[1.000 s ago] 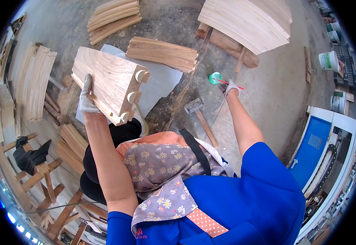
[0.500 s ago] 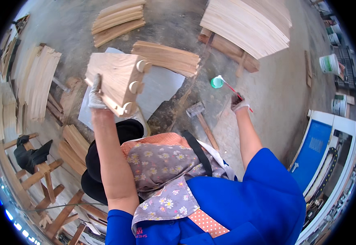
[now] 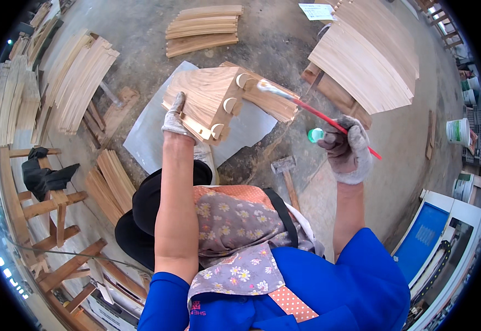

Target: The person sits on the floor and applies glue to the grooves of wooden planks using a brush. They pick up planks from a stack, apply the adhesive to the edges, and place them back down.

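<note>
My left hand (image 3: 177, 117), in a pale glove, is closed on the near left edge of a light wooden drawer box (image 3: 200, 91). Rounded joints with pale crescent-shaped recesses line the box's right end. My right hand (image 3: 348, 150), its glove stained dark, grips a thin brush (image 3: 318, 113) by its red handle. White paste coats the brush tip, which is close to the upper right corner of the box; contact cannot be made out. Beyond my right fingers, a small pot of green stuff (image 3: 315, 135) stands on the floor.
A hammer (image 3: 288, 175) lies on the floor before me. Grey sheeting (image 3: 149, 135) is spread under the box. Stacked wooden boards (image 3: 204, 27) lie beyond, with larger piles (image 3: 361, 60) at right and left (image 3: 83, 83). A blue-and-white machine (image 3: 422, 231) stands at right.
My right hand has lifted the brush from beside the green pot, bringing its tip up and left to the box. My left hand still holds the box. The whole view has shifted.
</note>
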`<state>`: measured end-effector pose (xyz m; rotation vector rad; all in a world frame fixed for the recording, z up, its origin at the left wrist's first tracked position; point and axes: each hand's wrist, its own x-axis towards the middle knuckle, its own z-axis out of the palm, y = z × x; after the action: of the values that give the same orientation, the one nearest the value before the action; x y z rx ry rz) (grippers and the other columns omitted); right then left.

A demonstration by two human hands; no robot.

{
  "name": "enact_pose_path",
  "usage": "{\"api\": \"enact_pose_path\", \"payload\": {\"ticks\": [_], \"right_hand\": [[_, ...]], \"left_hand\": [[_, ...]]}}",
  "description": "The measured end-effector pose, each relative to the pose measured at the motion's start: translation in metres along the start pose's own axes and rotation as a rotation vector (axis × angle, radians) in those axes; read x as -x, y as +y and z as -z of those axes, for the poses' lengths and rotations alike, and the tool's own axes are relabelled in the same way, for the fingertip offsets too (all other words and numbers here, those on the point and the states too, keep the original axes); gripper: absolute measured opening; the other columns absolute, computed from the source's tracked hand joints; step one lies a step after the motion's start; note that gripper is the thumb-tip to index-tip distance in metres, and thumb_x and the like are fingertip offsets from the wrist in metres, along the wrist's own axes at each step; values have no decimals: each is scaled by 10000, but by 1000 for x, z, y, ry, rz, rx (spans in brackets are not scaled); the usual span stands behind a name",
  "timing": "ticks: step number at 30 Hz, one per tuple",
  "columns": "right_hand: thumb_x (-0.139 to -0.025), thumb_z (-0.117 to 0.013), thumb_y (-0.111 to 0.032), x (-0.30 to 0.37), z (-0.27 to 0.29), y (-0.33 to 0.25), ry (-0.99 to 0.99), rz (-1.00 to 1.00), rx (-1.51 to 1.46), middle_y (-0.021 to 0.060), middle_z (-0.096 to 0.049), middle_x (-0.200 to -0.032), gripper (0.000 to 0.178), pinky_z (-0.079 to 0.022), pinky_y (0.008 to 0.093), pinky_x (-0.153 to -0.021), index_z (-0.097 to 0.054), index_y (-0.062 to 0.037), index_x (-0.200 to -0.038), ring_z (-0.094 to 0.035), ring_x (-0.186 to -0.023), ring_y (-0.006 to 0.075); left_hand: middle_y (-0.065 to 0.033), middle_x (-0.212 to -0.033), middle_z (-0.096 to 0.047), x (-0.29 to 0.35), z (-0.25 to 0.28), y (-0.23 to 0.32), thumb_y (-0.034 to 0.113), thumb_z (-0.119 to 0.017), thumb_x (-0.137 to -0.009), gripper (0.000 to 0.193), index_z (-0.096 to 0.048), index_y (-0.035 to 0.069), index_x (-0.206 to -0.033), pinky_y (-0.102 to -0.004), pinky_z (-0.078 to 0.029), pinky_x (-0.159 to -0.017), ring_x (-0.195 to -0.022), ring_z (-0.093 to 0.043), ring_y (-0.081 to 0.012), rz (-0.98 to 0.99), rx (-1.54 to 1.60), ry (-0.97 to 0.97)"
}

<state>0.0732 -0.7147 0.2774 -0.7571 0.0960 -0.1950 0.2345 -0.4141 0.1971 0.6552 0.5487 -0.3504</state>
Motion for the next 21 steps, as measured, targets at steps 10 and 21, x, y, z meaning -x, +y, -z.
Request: {"api": "enact_pose_path", "payload": {"ticks": [10,21], "right_hand": [[-863,-473,-105,3,-20,5,-45,103,320,241,-603,-965,285,-554,418,-720,-519,112,-1043,-642,-815,310],[-881,-446,-104,2,-17,4,6,116,204,236,-614,-931,267,-562,421,-688,-512,81,-1063,-652,-778,296]], "left_hand": [[-167,-1157,-554,-7,19,8,228,-597,-826,500,-421,15,-1243,-478,-461,-883,-1013,-565,-331,25,56,-197],[-175,-1176,-538,5,3,10,231,-590,-832,504,-412,14,-1251,-478,-467,-879,-1025,-559,-329,4,73,-99]]}}
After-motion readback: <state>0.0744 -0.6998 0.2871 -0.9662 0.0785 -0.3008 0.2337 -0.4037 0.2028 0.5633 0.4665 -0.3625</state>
